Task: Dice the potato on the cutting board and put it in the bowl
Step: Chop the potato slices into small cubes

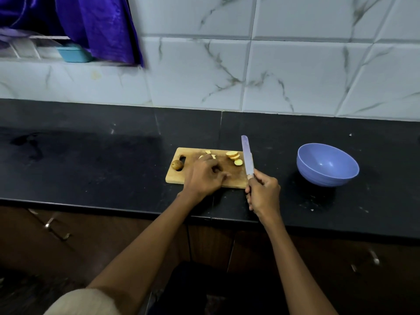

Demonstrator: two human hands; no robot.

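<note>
A wooden cutting board (pixel 229 176) lies on the black counter. Round potato slices (pixel 233 155) sit at its far right, and a potato end piece (pixel 177 165) lies by the handle hole at the left. My left hand (pixel 204 176) rests on the board with curled fingers over a few pale potato pieces (pixel 210 153), which it mostly hides. My right hand (pixel 263 192) grips the handle of a knife (pixel 247 155) whose purple blade points away over the board's right edge, lifted off the potato. An empty blue bowl (pixel 327 164) stands to the right.
The black counter (pixel 91 167) runs wide on both sides of the board, with its front edge just below my hands. A tiled wall rises behind. A teal container (pixel 73 54) and purple cloth (pixel 100 26) are on a ledge at the upper left.
</note>
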